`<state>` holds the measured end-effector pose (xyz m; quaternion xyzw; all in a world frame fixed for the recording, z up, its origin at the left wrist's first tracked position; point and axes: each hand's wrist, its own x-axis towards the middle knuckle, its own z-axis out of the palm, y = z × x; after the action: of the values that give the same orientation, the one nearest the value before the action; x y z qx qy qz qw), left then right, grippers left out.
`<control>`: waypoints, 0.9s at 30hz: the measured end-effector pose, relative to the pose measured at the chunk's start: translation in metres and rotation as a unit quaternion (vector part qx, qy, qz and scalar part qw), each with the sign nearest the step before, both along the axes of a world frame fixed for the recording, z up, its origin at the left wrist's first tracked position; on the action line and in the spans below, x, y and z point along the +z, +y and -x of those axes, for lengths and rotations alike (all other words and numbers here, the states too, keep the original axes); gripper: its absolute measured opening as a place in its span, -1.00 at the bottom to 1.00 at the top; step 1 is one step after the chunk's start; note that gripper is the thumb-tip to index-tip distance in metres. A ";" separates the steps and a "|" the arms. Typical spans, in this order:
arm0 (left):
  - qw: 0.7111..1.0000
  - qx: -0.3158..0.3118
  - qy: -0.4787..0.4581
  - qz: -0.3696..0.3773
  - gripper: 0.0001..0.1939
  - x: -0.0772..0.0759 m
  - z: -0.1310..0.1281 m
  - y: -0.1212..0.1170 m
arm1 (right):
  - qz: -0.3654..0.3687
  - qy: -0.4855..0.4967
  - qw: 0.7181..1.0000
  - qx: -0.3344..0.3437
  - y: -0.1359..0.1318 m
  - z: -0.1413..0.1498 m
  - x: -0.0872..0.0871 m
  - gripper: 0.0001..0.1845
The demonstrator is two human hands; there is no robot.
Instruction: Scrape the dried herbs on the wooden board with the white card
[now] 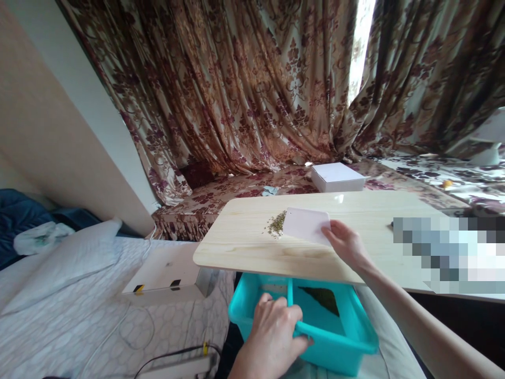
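My right hand [345, 239] grips the right end of a flat white rectangular card or board [306, 223], fingers closed on its edge. The card lies low over the wooden tabletop [236, 247], its left edge against a small scattered pile of greenish-brown grains [278, 225]. Below the table's front edge, my left hand [274, 329] is wrapped over the near rim of a turquoise divided bin [335, 337]. A dark greenish mass [323, 299] shows in the bin's right compartment; my hand partly hides the left one.
A white box [338, 176] stands behind the table on a patterned ledge. Left of the bin, a white carton [168, 271] rests on the bed [98, 305], with cables and a power strip [185, 368] nearer me. Something blurred out [450, 252] lies on the table's right side.
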<state>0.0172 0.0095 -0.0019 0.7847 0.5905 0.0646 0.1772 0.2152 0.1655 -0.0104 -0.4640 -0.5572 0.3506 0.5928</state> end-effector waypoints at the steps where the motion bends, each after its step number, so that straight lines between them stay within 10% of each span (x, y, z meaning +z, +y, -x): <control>1: 1.000 0.005 -0.002 -0.001 -0.81 0.000 0.003 -0.001 | -0.002 -0.008 1.000 0.000 0.005 0.000 -0.004 -0.79; 9: 1.000 0.026 -0.013 0.007 -0.83 -0.003 0.013 0.001 | -0.016 -0.069 0.997 -0.031 0.017 0.004 -0.028 -0.79; 27: 1.000 0.010 -0.011 0.007 -0.84 -0.007 0.010 0.002 | -0.003 -0.064 0.998 -0.007 0.012 0.007 -0.025 -0.80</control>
<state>0.0067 0.0113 -0.0087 0.7771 0.5964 0.0708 0.1884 0.2078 0.1774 -0.0353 -0.4876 -0.5916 0.3142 0.5600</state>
